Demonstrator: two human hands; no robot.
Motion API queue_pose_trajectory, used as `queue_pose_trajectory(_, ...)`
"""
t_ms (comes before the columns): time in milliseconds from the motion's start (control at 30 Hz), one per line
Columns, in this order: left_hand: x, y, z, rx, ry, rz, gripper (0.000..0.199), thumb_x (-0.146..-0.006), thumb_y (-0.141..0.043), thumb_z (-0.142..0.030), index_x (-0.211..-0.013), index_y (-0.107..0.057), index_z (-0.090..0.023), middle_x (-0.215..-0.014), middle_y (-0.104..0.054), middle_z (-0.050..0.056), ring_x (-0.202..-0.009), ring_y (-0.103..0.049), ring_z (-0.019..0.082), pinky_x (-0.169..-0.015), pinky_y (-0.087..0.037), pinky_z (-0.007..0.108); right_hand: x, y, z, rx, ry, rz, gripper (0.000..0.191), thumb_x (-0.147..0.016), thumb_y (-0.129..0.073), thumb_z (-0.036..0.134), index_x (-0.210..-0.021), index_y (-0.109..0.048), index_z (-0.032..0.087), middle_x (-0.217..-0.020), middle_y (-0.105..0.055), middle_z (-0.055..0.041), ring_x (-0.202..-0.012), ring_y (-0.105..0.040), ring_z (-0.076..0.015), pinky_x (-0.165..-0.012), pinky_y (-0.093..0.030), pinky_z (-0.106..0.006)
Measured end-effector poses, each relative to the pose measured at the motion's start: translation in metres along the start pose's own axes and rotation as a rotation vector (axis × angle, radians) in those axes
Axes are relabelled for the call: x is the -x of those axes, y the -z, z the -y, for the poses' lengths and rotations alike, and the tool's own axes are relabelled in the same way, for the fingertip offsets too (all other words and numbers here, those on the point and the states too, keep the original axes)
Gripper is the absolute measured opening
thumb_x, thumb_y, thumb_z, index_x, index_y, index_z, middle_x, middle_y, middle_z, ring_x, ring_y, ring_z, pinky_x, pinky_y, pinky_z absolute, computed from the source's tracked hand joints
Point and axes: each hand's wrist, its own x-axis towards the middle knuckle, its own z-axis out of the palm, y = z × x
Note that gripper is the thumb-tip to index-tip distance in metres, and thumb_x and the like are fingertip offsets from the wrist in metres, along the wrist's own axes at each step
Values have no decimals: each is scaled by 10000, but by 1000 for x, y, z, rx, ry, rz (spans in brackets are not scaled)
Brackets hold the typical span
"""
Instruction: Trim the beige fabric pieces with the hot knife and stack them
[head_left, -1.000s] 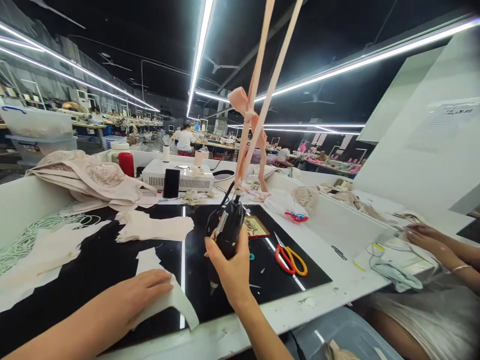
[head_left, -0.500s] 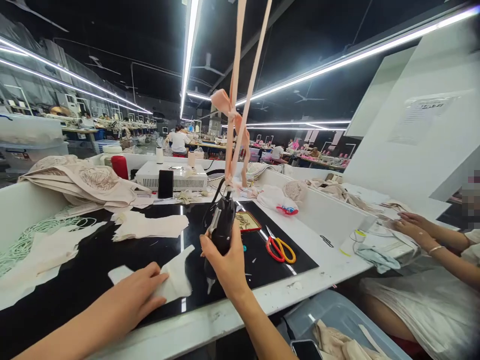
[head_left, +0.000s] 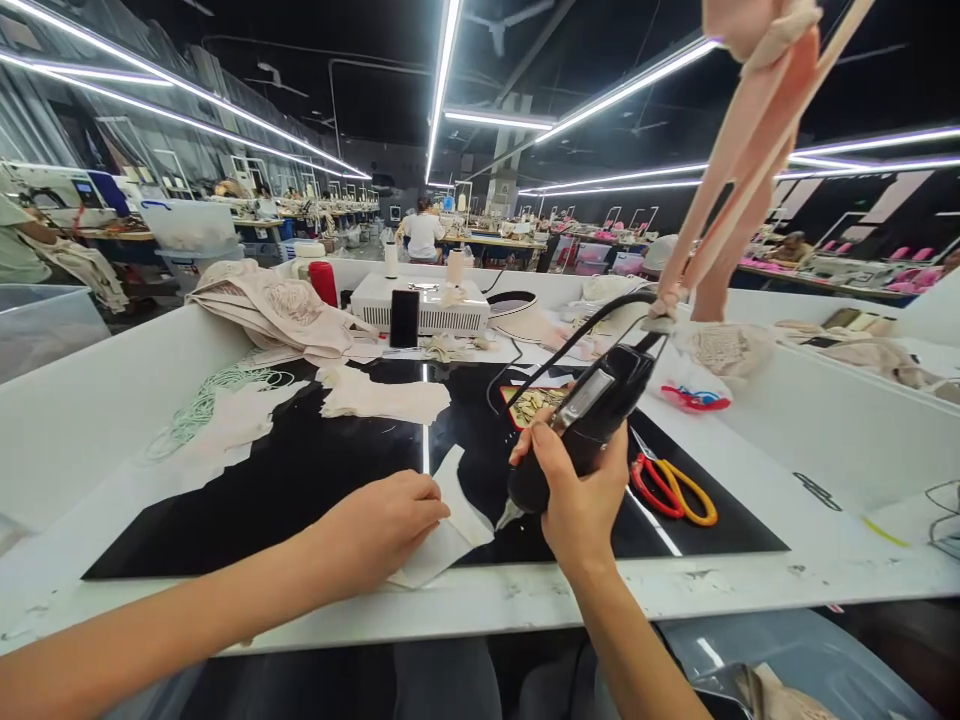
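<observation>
My right hand (head_left: 581,490) is wrapped round a black corded handheld tool (head_left: 592,405) with a pointed metal tip, tilted down to the left. The tip is beside the right edge of a cream fabric piece (head_left: 461,510), and I cannot tell whether they touch. My left hand (head_left: 382,530) pinches this piece near its left side, fingers bent and partly hidden. Beneath lies a glossy black board (head_left: 300,500). Pink fabric straps (head_left: 739,190) are tied to the tool's top end. Red-and-yellow-handled scissors (head_left: 675,490) lie right of my right hand.
A stack of cut cream pieces (head_left: 382,397) lies farther back on the board. Behind stand a white vented box (head_left: 442,315), a phone (head_left: 404,318) and lace-cup garments (head_left: 277,310). Green cord (head_left: 202,410) lies left. White partitions (head_left: 840,420) edge the table.
My right hand has tilted the tool, bringing its tip to the fabric's edge. My left hand now pinches the piece, which has turned. The view has swung left; the neighbour's hands are out of sight.
</observation>
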Motion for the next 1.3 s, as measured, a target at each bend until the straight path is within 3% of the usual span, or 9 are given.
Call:
queue_pose_trajectory(167, -19, -22, -3, -22, -330, -143, 254, -973, -547, -27, -1138, -699, -146, -1111, -714, 71, -993, -671, 205, -914, -577, 320, 4, -2, -3, -42, -7, 13, 279, -846, -834, 299, -995, -603, 253, -857, -680, 31, -598, -635, -128, -551, -569, -294)
queue_pose_trajectory(300, -31, -32, -6, 20, -440, -165, 202, -990, -581, -52, -1133, -693, -140, -1085, -724, 63, -1027, -672, 202, -939, -566, 314, 7, -3, -3, -42, -26, 11, 301, -856, -821, 284, -1051, -593, 265, -835, -687, 46, -573, -628, -115, -537, -561, -265)
queue_pose_trajectory(567, -36, -61, 11, 88, -393, -232, 238, -983, -552, -24, -1057, -685, -208, -997, -697, 19, -877, -661, 166, -781, -541, 260, 11, -4, -10, -19, -73, 50, 399, -844, -784, 267, -1185, -578, 247, -769, -662, 50, -577, -587, -103, -545, -545, -227)
queue_pose_trajectory(700, -33, -67, 20, 112, -405, -267, 290, -998, -510, -24, -1159, -672, -203, -1065, -702, 38, -941, -677, 167, -849, -555, 253, 12, -4, -9, -6, -72, 42, 397, -839, -780, 261, -1174, -567, 253, -799, -667, 46, -593, -594, -106, -570, -563, -238)
queue_pose_trajectory(933, -27, -54, 22, 123, -356, -173, 275, -1059, -494, -91, -1249, -664, -195, -1197, -721, 65, -1083, -693, 178, -986, -573, 263, 12, -3, -7, 26, -46, 27, 301, -840, -801, 286, -1038, -579, 244, -833, -676, 27, -597, -624, -115, -566, -580, -259)
queue_pose_trajectory(1167, -23, -49, 19, 22, -347, -70, 244, -1071, -512, -126, -1271, -650, -149, -1227, -705, 88, -1165, -662, 202, -1059, -564, 322, 12, -1, -4, -1, -20, 17, 324, -853, -823, 281, -1070, -584, 275, -847, -669, 33, -611, -645, -125, -535, -561, -262)
queue_pose_trajectory(1300, -22, -46, 14, 7, -336, -84, 238, -1045, -565, -109, -1264, -645, -158, -1204, -702, 77, -1143, -655, 189, -1058, -544, 302, 12, -2, 0, -23, -31, 16, 317, -853, -817, 249, -1068, -586, 278, -841, -674, 42, -609, -646, -123, -575, -584, -286)
